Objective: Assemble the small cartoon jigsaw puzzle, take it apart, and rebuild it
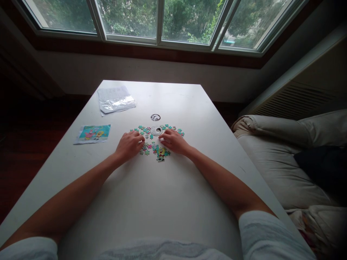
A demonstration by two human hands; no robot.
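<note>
Small jigsaw puzzle pieces (pixel 171 127) in turquoise, pink and yellow lie scattered on the white table around both hands. Several are joined into a section (pixel 161 153) showing a yellow square cartoon figure. My left hand (pixel 130 145) rests left of that section, its fingers curled in; whatever they may hold is too small to tell. Over the pieces on the right hovers or rests my right hand (pixel 175 141), fingers bent but apart, nothing visible between them. A round tin (pixel 156 131) sits between the hands, touching loose pieces. Beyond it lies a round, shiny disc (pixel 155 117), perhaps its lid.
A cartoon picture sheet (pixel 93 134) lies at the table's left. Papers in a clear plastic sleeve (pixel 116 99) are at the far left corner. A pale sofa (pixel 271 159) with a dark cushion (pixel 324 171) stands along the right, and a window (pixel 158 21) is ahead.
</note>
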